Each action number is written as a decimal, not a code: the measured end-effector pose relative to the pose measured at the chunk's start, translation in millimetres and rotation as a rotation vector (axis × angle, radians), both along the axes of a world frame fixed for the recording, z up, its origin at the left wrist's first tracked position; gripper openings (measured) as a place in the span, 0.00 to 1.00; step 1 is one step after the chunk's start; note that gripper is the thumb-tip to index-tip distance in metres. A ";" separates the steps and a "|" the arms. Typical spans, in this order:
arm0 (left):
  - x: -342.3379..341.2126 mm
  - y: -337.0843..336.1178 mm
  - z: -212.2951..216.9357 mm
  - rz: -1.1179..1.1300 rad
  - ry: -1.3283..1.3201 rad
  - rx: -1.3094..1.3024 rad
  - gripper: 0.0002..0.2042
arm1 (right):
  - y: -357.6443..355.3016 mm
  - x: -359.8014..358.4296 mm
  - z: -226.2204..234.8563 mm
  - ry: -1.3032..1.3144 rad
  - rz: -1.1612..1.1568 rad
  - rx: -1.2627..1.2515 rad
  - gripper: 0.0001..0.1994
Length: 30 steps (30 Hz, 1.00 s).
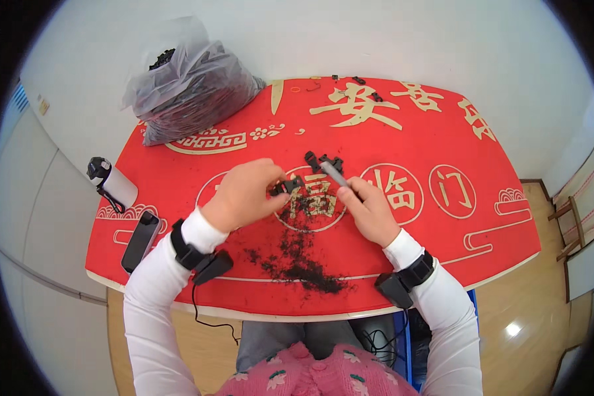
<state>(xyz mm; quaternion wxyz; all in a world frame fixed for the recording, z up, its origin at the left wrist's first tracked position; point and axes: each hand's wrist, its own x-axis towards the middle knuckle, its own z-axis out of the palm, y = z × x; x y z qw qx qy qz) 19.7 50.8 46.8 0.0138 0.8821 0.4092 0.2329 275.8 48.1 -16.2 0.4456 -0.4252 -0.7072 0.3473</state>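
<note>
Pinched in the fingers of my left hand (244,193) is a small black plastic part (288,186), held just above the red table covering (383,264). My right hand (369,211) is closed round a slim grey knife-like tool (334,174), pointing up and to the left; its exact kind is unclear. Several more black plastic parts (312,160) lie in a small group just beyond the tool's tip. Fine black shavings (313,274) are scattered from below the held part toward the table's near edge.
A translucent plastic bag (191,92) full of black pieces stands at the back left. A white bottle (119,185) with a black lid and a dark phone (140,241) are at the left edge. Small black pieces (376,97) lie far back. Cables hang from both wrist devices (201,261).
</note>
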 end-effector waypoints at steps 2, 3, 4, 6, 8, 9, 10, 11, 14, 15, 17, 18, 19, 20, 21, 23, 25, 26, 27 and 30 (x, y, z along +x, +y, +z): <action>-2.0 -25.4 0.7 -0.022 0.010 0.023 0.13 | -8.2 -4.5 4.2 -0.193 0.084 0.022 0.10; -3.5 -36.9 -0.4 -0.032 0.013 0.037 0.13 | -13.0 -6.9 7.2 -0.291 0.128 0.037 0.10; -5.2 -46.5 -3.6 -0.029 0.016 0.033 0.13 | -17.7 -9.2 9.3 -0.288 0.132 0.033 0.10; -8.2 -59.6 -12.0 -0.015 0.034 -0.032 0.13 | -24.3 -13.0 10.4 -0.287 0.182 0.043 0.08; -11.4 -64.0 -16.4 -0.011 0.042 -0.067 0.14 | -29.9 -17.0 7.5 -0.287 0.204 0.044 0.08; -13.3 -64.4 -18.1 0.011 0.061 -0.126 0.14 | -33.2 -19.1 4.8 -0.284 0.200 0.077 0.09; -15.0 -64.3 -19.5 0.033 0.080 -0.184 0.15 | -35.9 -21.0 2.3 -0.281 0.195 0.108 0.10; -15.9 -63.8 -20.9 0.055 0.100 -0.242 0.16 | -36.9 -22.3 0.7 -0.278 0.190 0.140 0.12; -16.0 -64.9 -22.0 0.086 0.069 -0.181 0.17 | -41.2 -23.8 9.3 -0.313 0.207 0.076 0.14; -16.0 -65.2 -22.3 0.104 0.053 -0.149 0.18 | -42.1 -24.2 11.4 -0.330 0.218 0.046 0.15; -16.3 -64.6 -23.1 0.103 0.060 -0.172 0.18 | -41.7 -24.5 11.5 -0.325 0.224 0.049 0.16; -15.8 -64.8 -23.6 0.106 0.063 -0.186 0.18 | -41.6 -23.8 10.9 -0.322 0.231 0.063 0.16; -15.3 -65.1 -24.6 0.109 0.066 -0.199 0.18 | -41.6 -23.5 9.7 -0.319 0.239 0.077 0.17; -14.5 -65.5 -25.7 0.109 0.066 -0.209 0.18 | -41.7 -23.4 7.9 -0.319 0.241 0.068 0.17; -13.2 -66.0 -26.7 0.111 0.055 -0.228 0.18 | -41.9 -23.2 6.1 -0.310 0.239 0.075 0.18; -12.3 -66.4 -28.7 0.115 0.033 -0.261 0.18 | -41.7 -23.7 4.4 -0.295 0.234 0.095 0.19; -13.8 -65.3 -33.1 0.110 0.017 -0.249 0.17 | -41.7 -24.9 6.3 -0.294 0.242 0.086 0.19; -14.3 -64.5 -35.3 0.104 0.003 -0.233 0.16 | -42.0 -25.4 8.1 -0.293 0.248 0.080 0.19; -14.4 -63.9 -36.3 0.096 -0.011 -0.218 0.15 | -42.1 -25.7 9.8 -0.292 0.253 0.074 0.20; -12.5 -64.0 -33.9 0.127 -0.046 -0.196 0.14 | -43.2 -26.6 14.6 -0.285 0.249 0.047 0.20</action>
